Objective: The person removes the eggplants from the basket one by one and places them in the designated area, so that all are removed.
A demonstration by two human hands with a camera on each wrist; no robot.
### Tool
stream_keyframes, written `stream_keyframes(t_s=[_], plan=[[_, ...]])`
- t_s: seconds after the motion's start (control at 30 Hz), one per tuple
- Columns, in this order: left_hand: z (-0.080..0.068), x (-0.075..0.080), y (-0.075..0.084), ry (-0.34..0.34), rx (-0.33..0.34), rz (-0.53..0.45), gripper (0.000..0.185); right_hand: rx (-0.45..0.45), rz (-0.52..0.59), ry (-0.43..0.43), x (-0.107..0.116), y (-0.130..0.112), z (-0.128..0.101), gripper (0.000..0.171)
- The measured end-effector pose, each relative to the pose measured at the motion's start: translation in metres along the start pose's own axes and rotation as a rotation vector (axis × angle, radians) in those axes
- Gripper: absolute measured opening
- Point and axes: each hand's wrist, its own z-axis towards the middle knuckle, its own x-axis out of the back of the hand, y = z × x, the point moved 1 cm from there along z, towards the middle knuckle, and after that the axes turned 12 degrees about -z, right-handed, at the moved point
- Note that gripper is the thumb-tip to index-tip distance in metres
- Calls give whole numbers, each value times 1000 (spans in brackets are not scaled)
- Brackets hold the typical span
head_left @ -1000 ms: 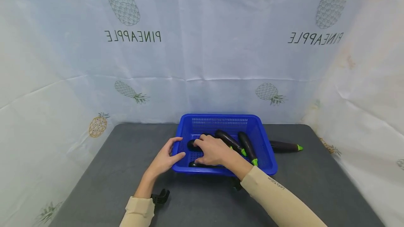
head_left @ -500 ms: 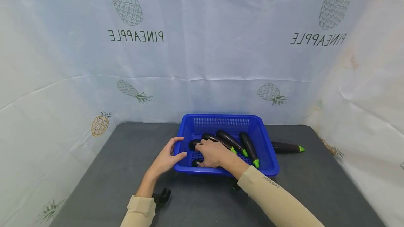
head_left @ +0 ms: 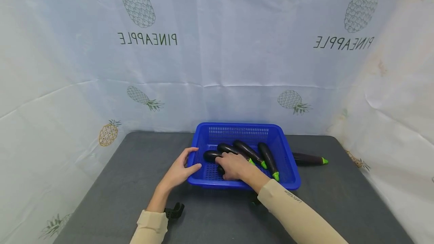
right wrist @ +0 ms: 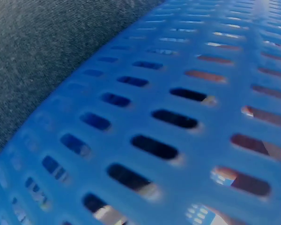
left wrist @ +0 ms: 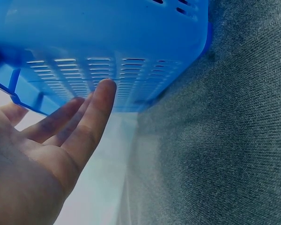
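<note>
Right hand [head_left: 234, 166] is inside the blue basket [head_left: 286, 161], fingers curled down over a dark eggplant [head_left: 221, 170] lying near the front wall; only the eggplant's rounded end shows past the knuckles, so I cannot tell whether the fingers actually close round it or merely rest on top. Left hand [head_left: 179, 168] is spread, fingers straight, with thumb and fingertips against the outside of the basket's left wall (the left wrist view confirms it: fingertips [left wrist: 104, 89] lie flat on the slotted blue side, nothing pinched).

Basket sits on the grey table [head_left: 118, 187], toward the back centre, just in front of the pineapple-print backdrop [head_left: 217, 48].

Contents, left to right in the head view:
- eggplant at left [head_left: 211, 156], beside the right hand's fingertips
- second eggplant [head_left: 230, 148], green stem end toward the front right
- third eggplant [head_left: 249, 151], alongside the second
- fourth eggplant [head_left: 268, 157], nearest the right wall

One more eggplant [head_left: 308, 159] lies on the table just outside the basket's right wall, stem pointing right.

Small black clip [head_left: 174, 211] lies on the table beside the left sleeve [head_left: 149, 227].

Right wrist view shows only the slotted basket wall, close and blurred
</note>
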Motion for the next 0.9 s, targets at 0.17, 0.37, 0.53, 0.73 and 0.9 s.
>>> stream_keyframes(t_s=[0.17, 0.37, 0.53, 0.73, 0.9], plan=[[-1, -2, 2, -5, 7, -18, 59, 26, 22, 67, 8, 4, -6, 35], [-2, -2, 2, 10, 10, -5, 57, 63, 10, 133, 22, 8, -16, 42], [-2, -3, 2, 25, 14, 4, 60, 65, 12, 154, 33, 10, -26, 43], [-1, -3, 1, 31, 17, 36, 59, 62, 30, 208, 46, 13, -44, 43], [-2, -3, 1, 28, 11, 42, 60, 65, 39, 255, 53, 18, -58, 43]])
